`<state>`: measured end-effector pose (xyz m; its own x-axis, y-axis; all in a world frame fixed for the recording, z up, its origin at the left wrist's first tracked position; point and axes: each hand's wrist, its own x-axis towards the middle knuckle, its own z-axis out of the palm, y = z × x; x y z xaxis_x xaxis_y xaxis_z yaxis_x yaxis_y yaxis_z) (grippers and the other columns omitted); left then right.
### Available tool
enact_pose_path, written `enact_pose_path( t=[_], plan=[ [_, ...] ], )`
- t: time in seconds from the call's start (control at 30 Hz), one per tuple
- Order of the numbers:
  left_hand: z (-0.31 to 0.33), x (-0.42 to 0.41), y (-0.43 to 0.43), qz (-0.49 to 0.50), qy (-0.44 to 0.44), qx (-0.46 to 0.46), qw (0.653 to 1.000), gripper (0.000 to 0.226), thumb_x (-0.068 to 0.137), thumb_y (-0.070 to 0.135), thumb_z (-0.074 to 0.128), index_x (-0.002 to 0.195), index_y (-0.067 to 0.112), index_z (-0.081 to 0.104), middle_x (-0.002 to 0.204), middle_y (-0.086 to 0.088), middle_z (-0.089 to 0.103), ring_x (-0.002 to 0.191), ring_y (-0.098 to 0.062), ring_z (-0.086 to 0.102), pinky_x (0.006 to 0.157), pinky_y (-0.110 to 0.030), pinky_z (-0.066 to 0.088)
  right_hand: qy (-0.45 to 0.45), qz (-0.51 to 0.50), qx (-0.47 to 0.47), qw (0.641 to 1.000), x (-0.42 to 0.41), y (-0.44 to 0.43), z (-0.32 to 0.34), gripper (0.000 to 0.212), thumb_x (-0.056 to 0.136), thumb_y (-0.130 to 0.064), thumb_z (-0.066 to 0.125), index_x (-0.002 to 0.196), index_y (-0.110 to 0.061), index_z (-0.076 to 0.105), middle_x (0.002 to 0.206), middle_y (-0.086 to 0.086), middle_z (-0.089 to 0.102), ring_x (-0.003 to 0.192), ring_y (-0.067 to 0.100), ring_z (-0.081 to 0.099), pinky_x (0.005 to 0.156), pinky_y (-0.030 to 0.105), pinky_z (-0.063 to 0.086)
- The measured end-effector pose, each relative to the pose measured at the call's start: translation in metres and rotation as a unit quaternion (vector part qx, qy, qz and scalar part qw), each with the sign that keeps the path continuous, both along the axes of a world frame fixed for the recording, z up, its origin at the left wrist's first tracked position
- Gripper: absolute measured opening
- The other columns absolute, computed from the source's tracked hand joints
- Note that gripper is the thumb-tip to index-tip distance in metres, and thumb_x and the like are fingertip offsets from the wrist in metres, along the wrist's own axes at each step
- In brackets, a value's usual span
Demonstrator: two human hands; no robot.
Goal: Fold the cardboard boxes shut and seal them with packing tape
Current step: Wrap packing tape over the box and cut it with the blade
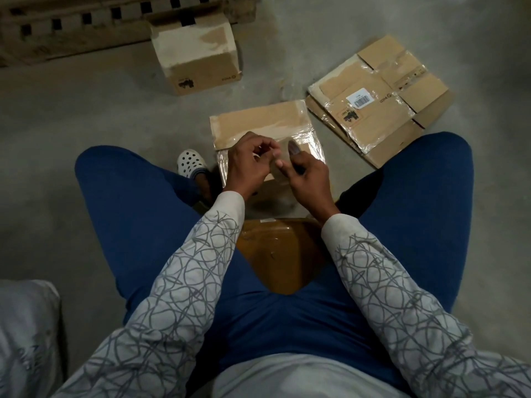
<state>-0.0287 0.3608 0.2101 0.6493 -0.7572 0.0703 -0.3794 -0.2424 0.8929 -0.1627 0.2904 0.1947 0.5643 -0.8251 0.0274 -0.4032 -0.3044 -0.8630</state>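
The box (pixel 258 122) being sealed lies on the floor between the person's knees, its top seam already glossy with clear film. The left hand (pixel 250 162) curls round what seems to be the roll of tape (pixel 256 156), which is mostly hidden. The right hand (pixel 306 175) pinches the free strip (pixel 284 153). The strip is thin and sticky and likely to fold onto itself, so it is best held taut by its ends. The cardboard looks light and stiff, and should be pressed along the seam. Flattened boxes (pixel 373 104) lie to the right.
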Motion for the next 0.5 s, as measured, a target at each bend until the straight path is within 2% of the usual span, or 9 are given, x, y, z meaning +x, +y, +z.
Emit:
enact_pose_path(
  t=[0.1, 0.27, 0.5],
  plan=[
    [0.002, 0.004, -0.002, -0.001, -0.037, -0.015, 0.999, 0.007, 0.083, 0.006, 0.075, 0.087, 0.012, 0.075, 0.089, 0.002, 0.064, 0.078, -0.005, 0.061, 0.069, -0.019, 0.052, -0.021, -0.011, 0.003, 1.0, 0.007, 0.0, 0.0, 0.022, 0.094, -0.03, 0.071, 0.085, -0.011, 0.074, 0.08, 0.001, 0.064, 0.076, 0.029, 0.06, 0.067, 0.046, 0.05],
    [0.0, 0.008, -0.002, 0.006, -0.066, -0.024, 0.997, 0.002, 0.082, 0.007, 0.074, 0.084, 0.009, 0.075, 0.087, 0.001, 0.066, 0.077, -0.008, 0.062, 0.068, -0.017, 0.049, -0.027, -0.006, -0.022, 0.999, 0.01, -0.003, -0.007, 0.024, 0.095, -0.032, 0.07, 0.085, -0.011, 0.074, 0.08, -0.003, 0.061, 0.077, 0.025, 0.059, 0.066, 0.044, 0.049],
    [-0.001, 0.008, -0.004, 0.018, -0.064, -0.032, 0.997, 0.005, 0.081, 0.006, 0.075, 0.084, 0.01, 0.076, 0.085, 0.001, 0.068, 0.077, -0.009, 0.063, 0.066, -0.016, 0.05, -0.007, 0.002, -0.046, 0.999, 0.009, -0.007, -0.009, 0.03, 0.095, -0.039, 0.068, 0.098, -0.011, 0.079, 0.091, 0.006, 0.071, 0.086, 0.025, 0.062, 0.07, 0.045, 0.052]
  ],
)
